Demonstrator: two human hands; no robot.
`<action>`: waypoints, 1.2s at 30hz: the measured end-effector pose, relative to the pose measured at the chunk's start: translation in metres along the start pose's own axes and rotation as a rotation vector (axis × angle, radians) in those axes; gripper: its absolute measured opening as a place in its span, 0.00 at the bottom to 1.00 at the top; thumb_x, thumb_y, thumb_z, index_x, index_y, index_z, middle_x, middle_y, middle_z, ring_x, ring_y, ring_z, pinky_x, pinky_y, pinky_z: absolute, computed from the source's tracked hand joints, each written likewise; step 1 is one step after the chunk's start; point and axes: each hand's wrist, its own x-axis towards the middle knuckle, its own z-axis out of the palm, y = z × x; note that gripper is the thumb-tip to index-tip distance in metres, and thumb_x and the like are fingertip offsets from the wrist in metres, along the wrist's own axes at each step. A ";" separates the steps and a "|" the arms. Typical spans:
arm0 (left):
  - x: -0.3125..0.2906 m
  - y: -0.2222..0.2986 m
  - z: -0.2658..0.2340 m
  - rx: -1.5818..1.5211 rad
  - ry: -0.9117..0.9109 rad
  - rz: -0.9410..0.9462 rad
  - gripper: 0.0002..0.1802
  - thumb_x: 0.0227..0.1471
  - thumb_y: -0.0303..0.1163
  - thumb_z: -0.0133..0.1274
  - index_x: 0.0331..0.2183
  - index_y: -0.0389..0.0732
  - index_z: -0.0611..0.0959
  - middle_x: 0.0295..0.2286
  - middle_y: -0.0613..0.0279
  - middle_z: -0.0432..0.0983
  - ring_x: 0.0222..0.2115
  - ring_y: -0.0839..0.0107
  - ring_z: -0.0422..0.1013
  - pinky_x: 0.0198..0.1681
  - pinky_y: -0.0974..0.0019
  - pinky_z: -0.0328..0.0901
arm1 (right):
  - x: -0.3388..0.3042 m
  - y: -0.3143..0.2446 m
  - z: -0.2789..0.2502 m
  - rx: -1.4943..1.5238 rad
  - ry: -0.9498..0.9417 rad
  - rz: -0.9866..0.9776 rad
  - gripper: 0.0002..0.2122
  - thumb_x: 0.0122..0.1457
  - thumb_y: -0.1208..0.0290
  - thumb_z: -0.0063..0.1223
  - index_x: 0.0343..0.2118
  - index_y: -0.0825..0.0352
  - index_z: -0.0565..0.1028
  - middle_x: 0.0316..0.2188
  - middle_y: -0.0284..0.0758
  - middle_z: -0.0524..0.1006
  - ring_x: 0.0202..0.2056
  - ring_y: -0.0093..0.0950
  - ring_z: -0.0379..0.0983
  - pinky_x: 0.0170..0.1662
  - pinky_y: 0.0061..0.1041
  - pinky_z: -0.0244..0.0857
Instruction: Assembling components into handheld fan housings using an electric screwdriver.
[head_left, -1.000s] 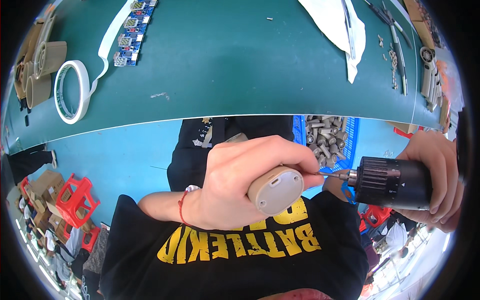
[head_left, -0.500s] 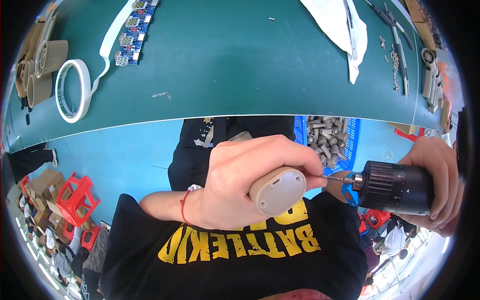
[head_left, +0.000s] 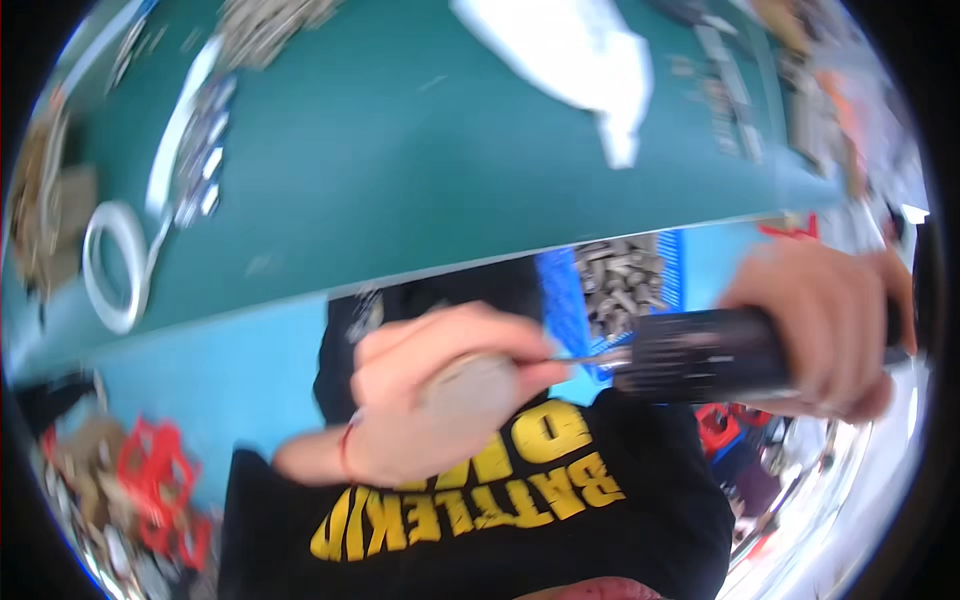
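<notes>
My left hand (head_left: 400, 375) is closed round a beige plastic housing (head_left: 468, 395), its oval end turned up. Thumb and forefinger of that hand pinch together at the tip of a thin driver bit (head_left: 578, 360). The bit sits in the chuck of a black power drill (head_left: 700, 355), held level. My right hand (head_left: 825, 325) wraps round the drill's body from the right. Both hands are over my lap, just this side of the table edge. Motion blur hides whether a screw is on the bit's tip.
A green table (head_left: 400, 170) spans the far side. On it lie a tape roll (head_left: 94, 262), a strip of small circuit boards (head_left: 203, 150) and a white cloth (head_left: 585, 55). A blue crate (head_left: 673, 270) of beige parts stands below the edge. Red stools (head_left: 155, 470) are at left.
The view has shifted and tilted, and is now blurred. Both hands appear further left, with the housing and drill still held. The bit still meets my left fingertips.
</notes>
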 end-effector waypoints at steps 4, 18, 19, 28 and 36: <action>-0.006 -0.002 0.000 0.151 0.101 -0.184 0.11 0.34 0.14 0.65 0.24 0.34 0.80 0.22 0.57 0.77 0.23 0.72 0.72 0.29 0.72 0.66 | 0.001 -0.010 -0.025 -0.013 -0.279 0.225 0.18 0.54 0.73 0.56 0.46 0.53 0.64 0.19 0.24 0.70 0.18 0.15 0.66 0.19 0.15 0.55; -0.008 -0.015 -0.001 -0.018 -0.151 -0.311 0.22 0.59 0.46 0.48 0.25 0.37 0.72 0.14 0.66 0.63 0.14 0.80 0.58 0.16 0.76 0.51 | -0.014 -0.019 0.002 -0.157 0.313 0.071 0.17 0.52 0.74 0.53 0.45 0.62 0.63 0.18 0.30 0.64 0.15 0.19 0.60 0.22 0.23 0.55; -0.008 -0.020 -0.002 -0.028 -0.153 -0.313 0.22 0.59 0.46 0.48 0.25 0.37 0.72 0.14 0.66 0.63 0.14 0.80 0.58 0.16 0.76 0.51 | -0.014 -0.018 0.000 -0.166 0.315 0.075 0.17 0.52 0.74 0.53 0.45 0.62 0.63 0.18 0.30 0.64 0.15 0.19 0.60 0.22 0.23 0.55; -0.020 -0.047 -0.006 -0.151 -0.100 -0.427 0.33 0.48 0.61 0.53 0.20 0.39 0.65 0.10 0.67 0.54 0.09 0.78 0.54 0.12 0.74 0.50 | -0.013 -0.011 -0.004 -0.180 0.357 0.104 0.16 0.53 0.75 0.52 0.44 0.63 0.63 0.17 0.28 0.64 0.16 0.20 0.60 0.23 0.23 0.55; -0.010 -0.027 -0.022 -0.361 -0.205 -0.442 0.24 0.52 0.47 0.56 0.27 0.33 0.74 0.18 0.56 0.69 0.15 0.67 0.65 0.18 0.67 0.60 | -0.005 0.001 -0.026 -0.181 0.445 0.092 0.15 0.54 0.73 0.51 0.44 0.63 0.63 0.17 0.27 0.62 0.18 0.19 0.60 0.25 0.23 0.56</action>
